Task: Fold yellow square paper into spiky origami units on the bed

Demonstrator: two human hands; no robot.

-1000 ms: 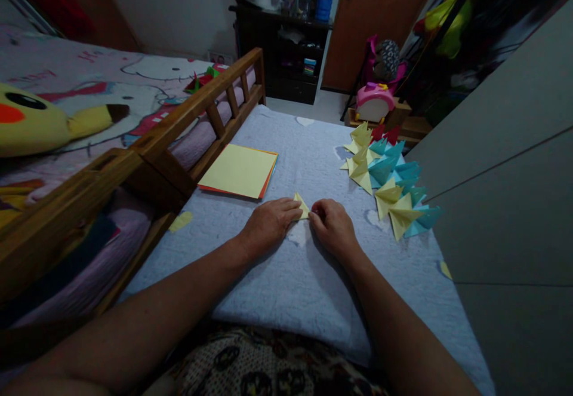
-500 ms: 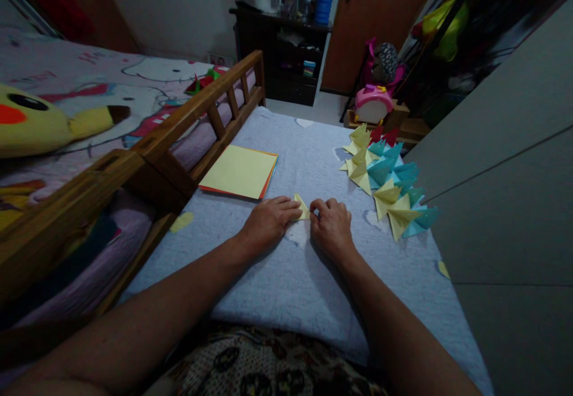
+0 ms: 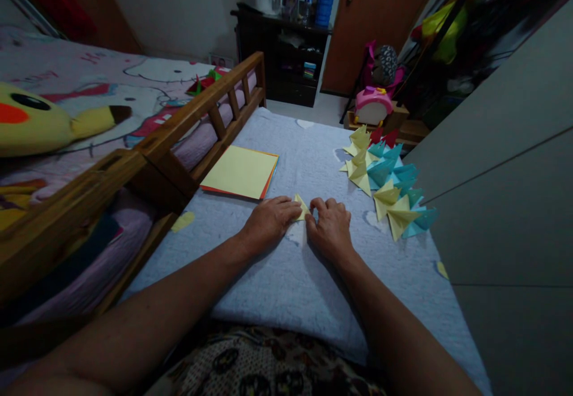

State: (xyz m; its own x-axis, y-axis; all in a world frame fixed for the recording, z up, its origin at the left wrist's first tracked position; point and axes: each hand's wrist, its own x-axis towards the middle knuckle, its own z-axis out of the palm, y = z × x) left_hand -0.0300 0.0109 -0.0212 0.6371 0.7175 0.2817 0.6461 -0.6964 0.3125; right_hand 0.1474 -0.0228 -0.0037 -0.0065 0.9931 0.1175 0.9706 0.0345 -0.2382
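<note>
A small piece of folded yellow paper (image 3: 301, 208), pointed at its far end, lies on the bed sheet in front of me. From the left, my left hand (image 3: 271, 220) holds it down, its fingers close together over the paper's left part. My right hand (image 3: 330, 226) rests at the paper's right edge. Its thumb touches the lower right corner, while the curled index finger stands raised and apart from the thumb. The fingers cover part of the paper, so its full shape is hidden.
A stack of coloured square paper (image 3: 242, 172), yellow on top, lies ahead to the left. Folded yellow pieces (image 3: 359, 166) and folded blue pieces (image 3: 391, 166) stand in rows at right. A wooden bed rail (image 3: 197, 112) borders the left, a pale cabinet (image 3: 505, 205) the right.
My right thumb has come down and slightly left along the paper's edge, opening a gap from the index finger. My left hand and the paper stay nearly in place.
</note>
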